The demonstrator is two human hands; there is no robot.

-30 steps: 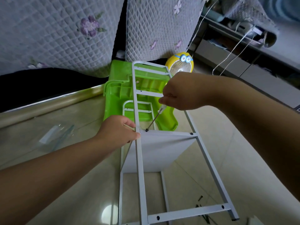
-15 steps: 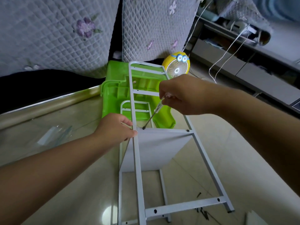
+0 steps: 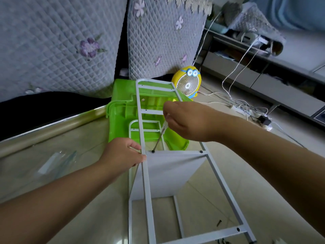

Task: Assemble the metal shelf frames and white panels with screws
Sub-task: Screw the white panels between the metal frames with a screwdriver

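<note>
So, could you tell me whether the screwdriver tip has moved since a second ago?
No; the screwdriver tip stays on the left screw of the frame's crossbar.

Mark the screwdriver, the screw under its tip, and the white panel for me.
screwdriver [image 3: 158, 140]: head view, on its metal shaft.
screw [image 3: 153, 151]: head view, on its dark head.
white panel [image 3: 168, 173]: head view, on its flat face.

No text, number, label or brand mark can be read anywhere: none on the white metal shelf frame [image 3: 146, 182], the bright green plastic tub [image 3: 119, 120] or the round yellow cartoon-faced fan [image 3: 188, 85].
</note>
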